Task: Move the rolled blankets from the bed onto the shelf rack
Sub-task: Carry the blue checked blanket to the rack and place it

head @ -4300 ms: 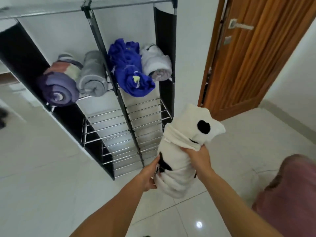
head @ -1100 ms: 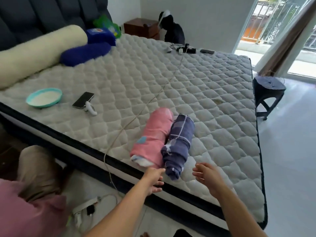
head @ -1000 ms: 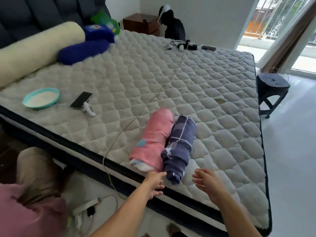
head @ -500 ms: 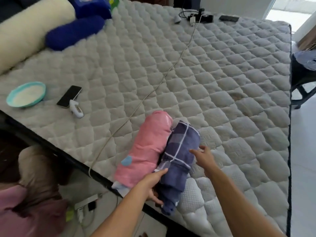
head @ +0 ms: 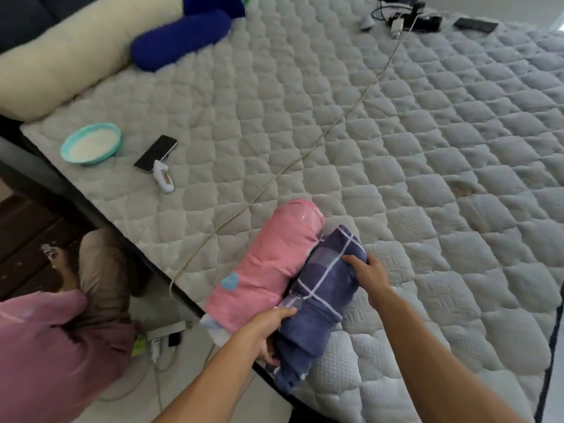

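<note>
Two rolled blankets lie side by side at the near edge of the quilted bed (head: 381, 123). The navy plaid roll (head: 323, 288) is on the right, touching the pink roll (head: 268, 264) on its left. My left hand (head: 265, 331) grips the near end of the navy plaid roll from its left side. My right hand (head: 366, 273) clasps the same roll's far right side, fingers pressed into the cloth. The shelf rack is out of view.
A teal bowl (head: 91, 143), a phone (head: 155, 153) and a small white device (head: 164, 180) lie on the bed's left part. A cable (head: 305, 160) runs across the mattress. Cream and blue bolsters (head: 180, 38) lie at the head. A person in pink (head: 52, 346) crouches at lower left.
Earlier I held a white roll at the shelf rack. Since then I have turned to the bed, and both hands have reached forward and closed on the navy plaid roll.
</note>
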Available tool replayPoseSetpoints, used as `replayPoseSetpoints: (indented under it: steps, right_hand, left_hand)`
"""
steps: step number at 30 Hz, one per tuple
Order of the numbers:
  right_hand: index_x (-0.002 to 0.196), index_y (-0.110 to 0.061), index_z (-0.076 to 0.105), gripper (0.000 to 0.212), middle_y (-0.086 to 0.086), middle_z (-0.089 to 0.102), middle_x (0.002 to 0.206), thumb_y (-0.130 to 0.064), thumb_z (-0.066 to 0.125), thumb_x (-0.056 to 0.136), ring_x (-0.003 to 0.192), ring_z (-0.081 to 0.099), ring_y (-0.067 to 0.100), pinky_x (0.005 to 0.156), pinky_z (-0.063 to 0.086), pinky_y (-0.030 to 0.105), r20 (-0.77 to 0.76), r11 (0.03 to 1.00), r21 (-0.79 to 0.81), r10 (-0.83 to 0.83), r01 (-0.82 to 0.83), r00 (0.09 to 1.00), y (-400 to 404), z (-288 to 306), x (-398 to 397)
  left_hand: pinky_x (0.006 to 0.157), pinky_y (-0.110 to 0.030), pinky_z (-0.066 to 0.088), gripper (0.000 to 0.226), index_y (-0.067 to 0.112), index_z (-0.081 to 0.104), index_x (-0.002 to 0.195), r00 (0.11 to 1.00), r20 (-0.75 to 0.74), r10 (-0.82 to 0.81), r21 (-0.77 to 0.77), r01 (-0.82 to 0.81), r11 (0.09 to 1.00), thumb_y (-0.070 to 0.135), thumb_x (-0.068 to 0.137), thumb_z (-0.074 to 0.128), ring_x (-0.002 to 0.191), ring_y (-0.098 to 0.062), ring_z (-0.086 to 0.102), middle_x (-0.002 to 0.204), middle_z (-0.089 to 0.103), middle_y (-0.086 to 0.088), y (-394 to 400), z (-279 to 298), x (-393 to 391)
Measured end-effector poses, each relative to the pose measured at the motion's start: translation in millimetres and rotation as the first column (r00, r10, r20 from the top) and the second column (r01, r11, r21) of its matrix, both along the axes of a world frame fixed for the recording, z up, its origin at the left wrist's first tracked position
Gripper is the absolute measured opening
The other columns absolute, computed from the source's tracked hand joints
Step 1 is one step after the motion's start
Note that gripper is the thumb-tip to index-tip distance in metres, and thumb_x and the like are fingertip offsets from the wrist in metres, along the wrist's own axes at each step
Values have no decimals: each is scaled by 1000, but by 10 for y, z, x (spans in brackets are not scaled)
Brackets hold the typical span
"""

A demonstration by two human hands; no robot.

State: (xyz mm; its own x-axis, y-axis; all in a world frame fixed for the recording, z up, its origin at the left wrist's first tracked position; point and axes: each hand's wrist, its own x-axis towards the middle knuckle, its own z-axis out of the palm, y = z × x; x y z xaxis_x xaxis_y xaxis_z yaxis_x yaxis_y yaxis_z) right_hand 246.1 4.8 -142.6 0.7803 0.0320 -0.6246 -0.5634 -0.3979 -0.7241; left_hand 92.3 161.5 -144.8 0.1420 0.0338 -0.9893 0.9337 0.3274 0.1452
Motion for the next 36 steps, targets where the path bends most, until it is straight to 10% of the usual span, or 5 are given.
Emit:
replayPoseSetpoints:
  steps: [12,20,30,36]
  right_hand:
    - [108,-12,61,28,10,62,101,-21,65,82,93,57,25,77,45,37,271,979,185,36,-89,962,248,788,-1011]
    - [100,-13,64,24,10,68,102,-23,68,79,96,63,27,88,52,43,320,863,167,411,-477,854,730,1084,-2676]
    - [89,-5,63,16,10,65,83,-19,67,82,79,61,25,63,47,34,458,321,30,837,-946,299,1635,1357,-5048]
    - [79,0,56,20,9,57,74,-16,68,81,67,49,19,59,38,34,472,-75,-3,879,-997,-68,2286,1353,-6662]
  left_hand:
    - [78,-36,49,41,18,58,112,937,284,203,168,-257,952,45,82,66,93,-26,60,104,63,-7,-11,747,-1221]
    - [56,-23,43,22,13,63,92,711,427,559,213,-680,701,34,88,64,71,-17,56,83,62,-2,-34,1134,-3186]
    - [81,-32,50,35,2,63,103,199,526,827,204,-973,104,30,83,71,94,-26,61,105,66,-12,-207,1099,-5691]
    - [64,-28,49,40,1,59,115,-158,511,845,126,-959,-255,30,88,66,75,-21,57,104,60,-11,-409,964,-6944]
